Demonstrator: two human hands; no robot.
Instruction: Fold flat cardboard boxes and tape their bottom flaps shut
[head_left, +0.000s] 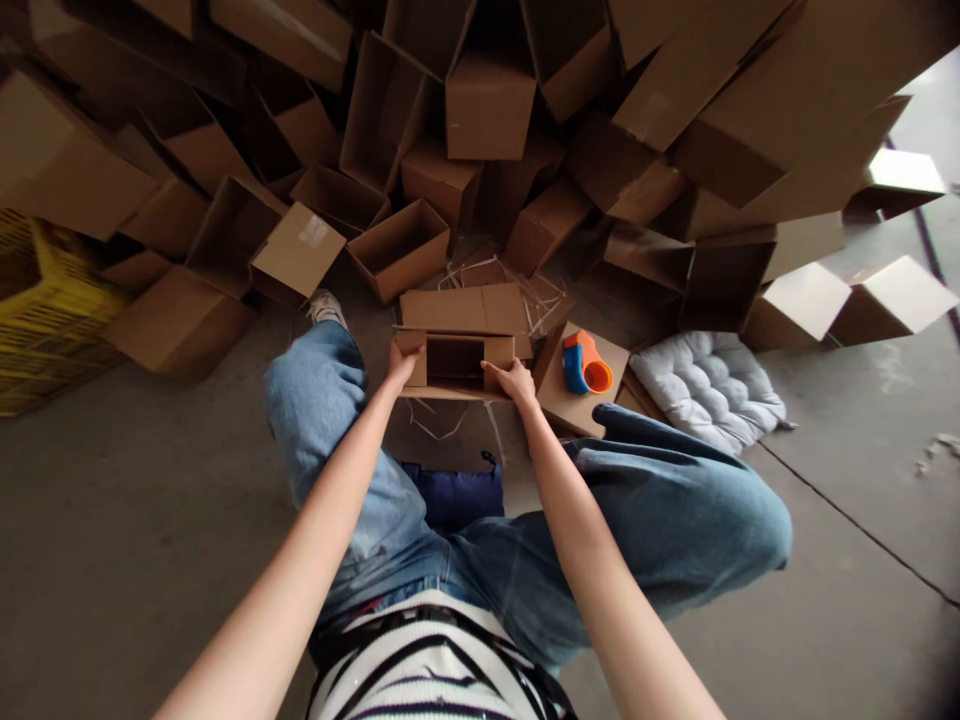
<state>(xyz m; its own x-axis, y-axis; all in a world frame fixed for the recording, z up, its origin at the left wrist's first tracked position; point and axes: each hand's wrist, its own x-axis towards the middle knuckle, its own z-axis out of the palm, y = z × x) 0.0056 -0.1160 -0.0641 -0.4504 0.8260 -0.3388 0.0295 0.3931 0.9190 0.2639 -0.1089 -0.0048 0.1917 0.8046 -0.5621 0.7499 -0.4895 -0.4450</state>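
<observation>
The left hand (401,365) and right hand (512,380) grip an open brown cardboard box (454,362) from opposite sides, fingers closed over its edges, and hold it low in front of the person's crossed legs in blue denim jeans (315,390). Its flaps are spread, and the inside shows only dark cardboard walls. Just behind it lies a flat brown cardboard sheet (465,310). To the right, an orange and blue plastic tube-shaped object (585,365) rests on a flat brown cardboard panel (570,395), near a white quilted cushion (705,390). Thin white plastic strapping (442,425) lies on the grey concrete floor (127,520) under the box, and a navy fabric bag (454,495) sits against the legs. A large heap of open brown cardboard boxes (487,130) rises ahead, with a yellow plastic crate (45,310) at far left
</observation>
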